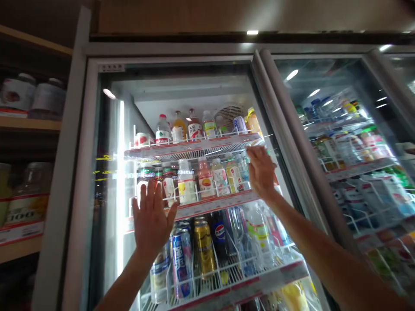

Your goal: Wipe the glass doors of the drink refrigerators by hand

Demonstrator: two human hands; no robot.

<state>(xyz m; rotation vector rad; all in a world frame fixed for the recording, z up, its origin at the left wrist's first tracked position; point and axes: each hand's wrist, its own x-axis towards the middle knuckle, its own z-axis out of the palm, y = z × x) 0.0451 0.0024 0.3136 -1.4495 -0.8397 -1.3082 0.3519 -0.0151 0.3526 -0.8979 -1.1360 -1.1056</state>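
Note:
A glass-fronted drinks fridge stands before me, its glass door (pixel 194 80) closed, with lights reflected in it. My left hand (pixel 151 220) is raised flat with the fingers spread, in front of the middle and lower shelves. My right hand (pixel 261 172) is up near the door's right side, holding nothing, its fingers extended and slightly bent. Whether either palm touches the glass I cannot tell. Behind the hands are a white-capped pink bottle (pixel 205 179), a blue can (pixel 180 263), a gold can (pixel 205 246) and a dark cola bottle (pixel 219 235).
The top shelf (pixel 194 147) carries several bottles. To the right, past a grey door frame (pixel 285 112), is another fridge section with stocked shelves (pixel 359 168). At the left, a wooden shelf (pixel 30 124) holds large jars (pixel 47 97). A brown panel (pixel 178 17) runs above.

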